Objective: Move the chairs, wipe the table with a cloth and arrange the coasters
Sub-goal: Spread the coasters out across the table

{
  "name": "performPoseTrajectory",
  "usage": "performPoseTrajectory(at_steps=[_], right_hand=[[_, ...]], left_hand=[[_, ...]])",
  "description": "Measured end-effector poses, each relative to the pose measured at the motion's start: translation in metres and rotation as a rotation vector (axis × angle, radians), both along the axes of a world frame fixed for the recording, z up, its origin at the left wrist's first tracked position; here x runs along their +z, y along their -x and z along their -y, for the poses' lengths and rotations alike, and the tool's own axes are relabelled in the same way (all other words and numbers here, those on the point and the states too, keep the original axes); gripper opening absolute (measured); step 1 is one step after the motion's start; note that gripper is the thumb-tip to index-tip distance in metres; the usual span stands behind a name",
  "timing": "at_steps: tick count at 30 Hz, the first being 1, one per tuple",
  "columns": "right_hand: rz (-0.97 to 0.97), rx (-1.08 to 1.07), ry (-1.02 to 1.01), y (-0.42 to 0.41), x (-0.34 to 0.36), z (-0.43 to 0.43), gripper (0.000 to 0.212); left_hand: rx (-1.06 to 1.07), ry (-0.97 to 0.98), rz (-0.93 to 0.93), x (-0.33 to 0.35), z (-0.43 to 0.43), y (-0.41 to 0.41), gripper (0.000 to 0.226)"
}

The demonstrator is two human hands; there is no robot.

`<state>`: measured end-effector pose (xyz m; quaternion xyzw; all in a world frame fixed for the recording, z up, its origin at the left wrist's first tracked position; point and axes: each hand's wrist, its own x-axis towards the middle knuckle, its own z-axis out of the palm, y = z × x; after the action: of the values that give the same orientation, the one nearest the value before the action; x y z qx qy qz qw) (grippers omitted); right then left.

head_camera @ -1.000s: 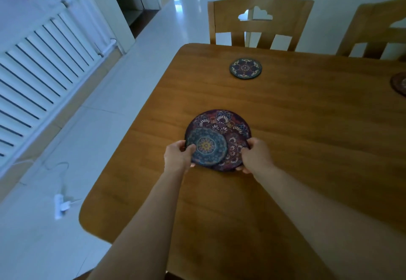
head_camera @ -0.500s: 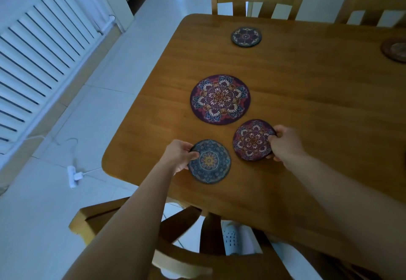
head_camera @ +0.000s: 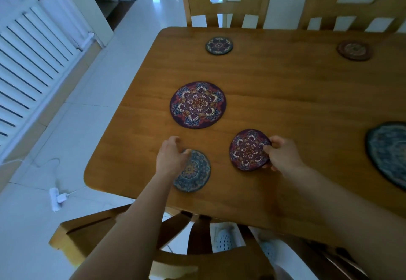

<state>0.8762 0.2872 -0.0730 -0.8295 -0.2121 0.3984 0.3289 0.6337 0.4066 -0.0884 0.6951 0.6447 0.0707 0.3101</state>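
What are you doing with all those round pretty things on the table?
A person is arranging coasters on the table. The right hand pinches the edge of a small purple coaster. The left hand rests over a small blue coaster near the table's edge. A large purple mat lies beyond them, and a dark coaster sits near the far edge.

A power strip (head_camera: 57,199) lies on tiled floor (head_camera: 87,125) near a radiator (head_camera: 24,64).

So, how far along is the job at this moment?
Looks done: purple mat, blue mat, far left coaster and far right coaster lie flat on the table. In hand: right hand pinches the red coaster; left hand is over the blue coaster. Left: placing these two. No cloth is visible.
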Motion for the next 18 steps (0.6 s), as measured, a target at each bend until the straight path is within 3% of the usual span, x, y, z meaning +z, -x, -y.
performPoseTrajectory(at_steps=[4,7,14,18], right_hand=[[-0.003,-0.097,0.023,-0.031,-0.007,0.04,0.026],[-0.007,-0.224,0.042,-0.056,-0.007,0.073,0.028],[0.081,-0.513,0.075,-0.115,-0.009,0.158,0.026],[0.122,-0.568,0.064,-0.136,-0.011,0.202,0.03]], left_hand=[[0.043,0.187,0.288,0.011,0.014,-0.058,0.032],[0.085,0.305,0.404,0.012,0.028,-0.101,0.026],[0.035,0.444,0.491,-0.003,0.065,-0.172,0.014],[0.002,0.48,0.519,-0.008,0.088,-0.2,0.014]])
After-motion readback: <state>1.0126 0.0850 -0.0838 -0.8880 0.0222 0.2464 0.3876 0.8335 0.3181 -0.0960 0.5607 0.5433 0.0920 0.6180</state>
